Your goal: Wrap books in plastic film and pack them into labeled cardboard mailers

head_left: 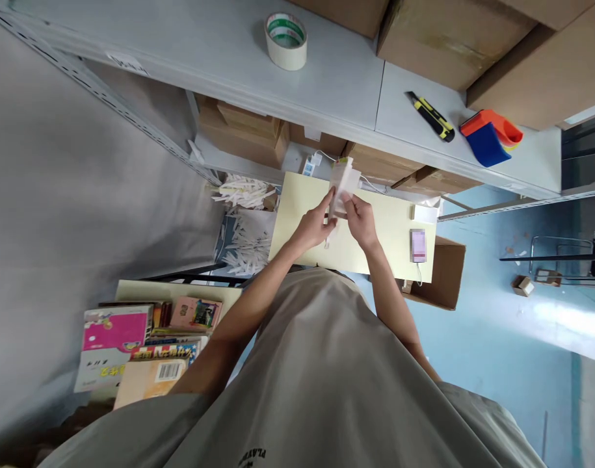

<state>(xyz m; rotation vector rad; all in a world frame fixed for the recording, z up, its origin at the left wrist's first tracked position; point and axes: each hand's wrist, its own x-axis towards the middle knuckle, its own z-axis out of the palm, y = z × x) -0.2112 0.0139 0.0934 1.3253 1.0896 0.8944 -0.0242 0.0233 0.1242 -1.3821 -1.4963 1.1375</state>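
Note:
Over the pale yellow table [300, 195], a white folded paper piece [340, 175] is held up between both hands; its exact kind is not clear, and a touch of green and pink shows at its top. My left hand [313, 229] grips its left side, thumb and fingers closed round the lower part. On the other side my right hand [360, 221] pinches a pale flap with thumb and fingers. Below the left fingers a thin white strip [327, 242] shows. To the right on the table lie a phone [418, 246] with a cable and a small white box [424, 214].
A grey shelf [219, 58] crosses above the table, bearing a tape roll [292, 55], a yellow-black cutter [431, 117], an orange-blue tape dispenser [492, 136] and cartons [453, 39]. Paper strips [248, 240] pile at left. Books [116, 331] stand lower left; an open carton [446, 273] sits right.

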